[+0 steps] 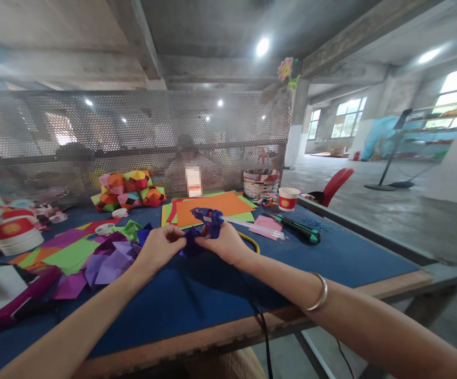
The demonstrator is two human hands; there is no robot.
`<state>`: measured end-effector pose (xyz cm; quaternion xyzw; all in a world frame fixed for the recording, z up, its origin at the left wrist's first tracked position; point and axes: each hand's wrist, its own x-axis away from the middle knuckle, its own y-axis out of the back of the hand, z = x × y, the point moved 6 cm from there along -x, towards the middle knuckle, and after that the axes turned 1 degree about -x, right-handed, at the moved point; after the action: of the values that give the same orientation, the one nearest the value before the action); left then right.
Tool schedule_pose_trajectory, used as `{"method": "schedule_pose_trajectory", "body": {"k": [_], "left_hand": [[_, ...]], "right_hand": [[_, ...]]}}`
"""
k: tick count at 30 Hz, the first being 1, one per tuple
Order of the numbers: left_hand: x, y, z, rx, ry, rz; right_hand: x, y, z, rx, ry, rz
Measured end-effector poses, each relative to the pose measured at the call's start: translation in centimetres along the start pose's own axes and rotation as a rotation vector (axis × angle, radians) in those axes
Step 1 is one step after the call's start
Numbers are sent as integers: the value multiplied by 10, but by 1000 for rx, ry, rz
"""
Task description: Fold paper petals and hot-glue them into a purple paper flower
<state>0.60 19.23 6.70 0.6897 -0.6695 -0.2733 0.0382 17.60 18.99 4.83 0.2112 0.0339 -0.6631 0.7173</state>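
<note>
Head camera: from my remote seat I saw a dark purple paper piece (191, 244) at the middle of the blue table (165, 310), between the two hands. The left hand (163, 243) pinched its left side narrowly between thumb and fingers. The right hand (228, 243) was wrapped round a blue glue gun (211, 221), its thumb reaching to the paper's right side; I could not tell whether that thumb pressed on it. The nozzle pointed left, above the piece, and a clear glue stick (252, 227) jutted out behind.

Just beyond lay an orange sheet (208, 210) on other coloured sheets. To the right I made out a pink sheet (264, 225), a green-and-black cutter (299, 229) and a paper cup (289, 199). Loose purple papers (110, 263) were heaped left of the hands, with multicoloured paper shapes (128, 190) behind them, near a perforated panel (232, 123).
</note>
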Motion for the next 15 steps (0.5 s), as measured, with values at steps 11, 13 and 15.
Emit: {"method": "schedule_pose_trajectory", "body": {"k": [11, 13, 15], "left_hand": [[0, 6, -5, -18, 27, -27], [2, 8, -5, 17, 26, -55], [3, 6, -3, 62, 37, -57]], "right_hand": [[4, -4, 7, 14, 43, 25], [4, -5, 6, -38, 6, 31], [4, -5, 5, -80, -37, 38]]}}
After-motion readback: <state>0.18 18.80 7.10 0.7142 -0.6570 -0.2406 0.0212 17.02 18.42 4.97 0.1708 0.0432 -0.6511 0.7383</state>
